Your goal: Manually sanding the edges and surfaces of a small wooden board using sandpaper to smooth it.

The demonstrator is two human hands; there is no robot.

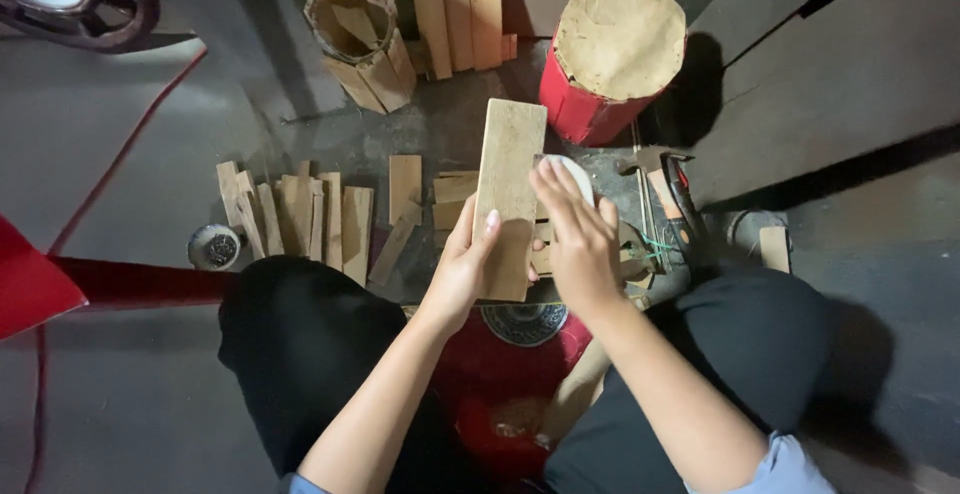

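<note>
I see my left hand (468,272) holding the plank (508,194) upright over my knees, its grip narrow along one edge; my right hand (580,244) presses a pale pad (575,176) to it. Push hard and the plank may twist free.

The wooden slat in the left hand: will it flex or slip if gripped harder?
The wooden slat looks flat, straight and fairly thick, so probably stiff. Its bare, unfinished face suggests decent grip. The left hand pinches one long edge while the right hand rests against the other; it seems light.
</note>
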